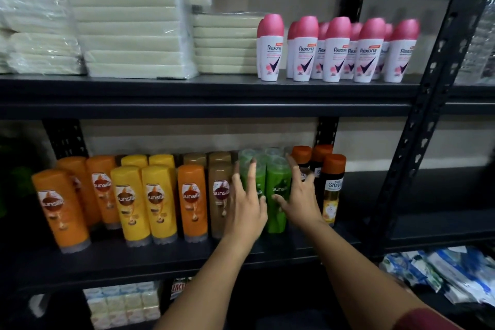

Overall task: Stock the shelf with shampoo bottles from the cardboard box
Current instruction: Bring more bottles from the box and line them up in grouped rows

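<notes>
Green Sunsilk shampoo bottles (pixel 280 190) stand upright on the middle black shelf (pixel 160 257), between a brown bottle (pixel 220 195) and dark orange-capped bottles (pixel 330 187). My left hand (pixel 247 206) is spread flat against the left green bottle, fingers apart. My right hand (pixel 298 195) rests with fingers apart against the right green bottle's side. Neither hand grips anything. Orange bottles (pixel 60 209) and yellow bottles (pixel 144 201) fill the shelf's left part. No cardboard box is in view.
Pink-capped Rexona deodorants (pixel 337 51) and wrapped pale stacks (pixel 128 32) sit on the upper shelf. A black perforated upright (pixel 428 104) stands at the right. Blue-white packets (pixel 450 273) lie lower right. Small boxes (pixel 123 303) sit on the bottom shelf.
</notes>
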{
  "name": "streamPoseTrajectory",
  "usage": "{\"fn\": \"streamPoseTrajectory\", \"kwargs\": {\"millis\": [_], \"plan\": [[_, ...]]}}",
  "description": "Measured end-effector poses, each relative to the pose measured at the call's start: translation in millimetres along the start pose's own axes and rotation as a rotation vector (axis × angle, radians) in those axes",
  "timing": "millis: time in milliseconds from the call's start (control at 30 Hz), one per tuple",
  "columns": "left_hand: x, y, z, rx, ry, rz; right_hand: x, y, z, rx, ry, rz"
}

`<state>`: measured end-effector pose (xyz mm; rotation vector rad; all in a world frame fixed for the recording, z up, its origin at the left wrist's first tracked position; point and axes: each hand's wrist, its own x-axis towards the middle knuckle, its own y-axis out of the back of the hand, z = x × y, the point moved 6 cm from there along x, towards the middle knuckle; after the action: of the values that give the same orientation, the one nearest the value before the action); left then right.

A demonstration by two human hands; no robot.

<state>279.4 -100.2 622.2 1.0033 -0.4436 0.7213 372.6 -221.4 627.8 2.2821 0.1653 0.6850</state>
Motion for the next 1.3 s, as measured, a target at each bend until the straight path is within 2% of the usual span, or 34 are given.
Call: {"fn": "streamPoseTrajectory", "kwargs": {"millis": [500,1300], "plan": [[9.8,-27.3,-14.4,0.079,0.129,-0.083,9.3,-18.5,12.9,0.070,0.067,-0.039],[12.7,-33.8,-18.9,0.069,0.103,-0.088,13.1,-12.9,16.0,0.110,0.123,-0.085]]}}
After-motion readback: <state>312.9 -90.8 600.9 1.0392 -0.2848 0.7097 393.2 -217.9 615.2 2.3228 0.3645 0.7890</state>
